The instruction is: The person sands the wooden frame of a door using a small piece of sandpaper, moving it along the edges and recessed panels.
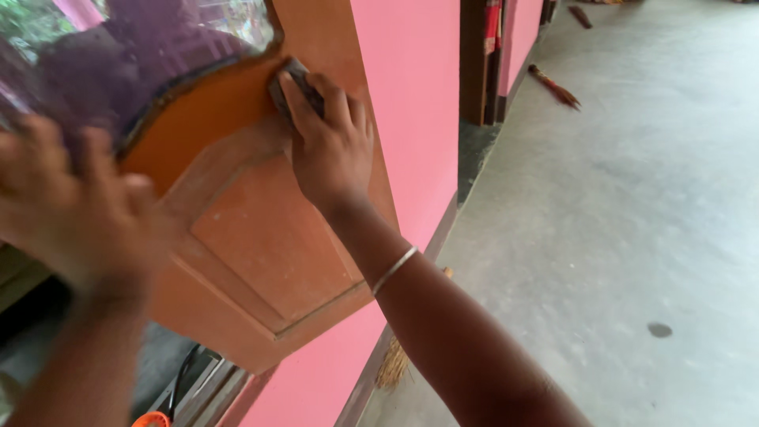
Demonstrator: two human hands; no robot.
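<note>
Nearest to us, our left hand (75,209) is blurred, pressed flat with the fingers spread against the edge of the wooden door panel (265,237), where the orange-brown wood meets the glass pane (118,55). Its grip is apart, closed around nothing. Below it, at the bottom edge of the view, a small orange object (150,420) shows, too cut off to tell what it is.

Our right arm reaches across from the lower right, with a thin silver bangle (394,269) on the wrist. Our right hand (328,146) presses a small grey sanding pad (292,87) against the wood just under the curved lower edge of the glass. Its grip is clamped on the pad, the fingers lying over the top of it, so only the upper corner of the pad shows.

Beyond the door panel stands a pink wall (415,103). At its foot, bristles of a straw broom (393,365) lie on the grey concrete floor (632,198). Farther off, a second broom (555,85) lies on the floor near a dark wooden door frame (477,63).
</note>
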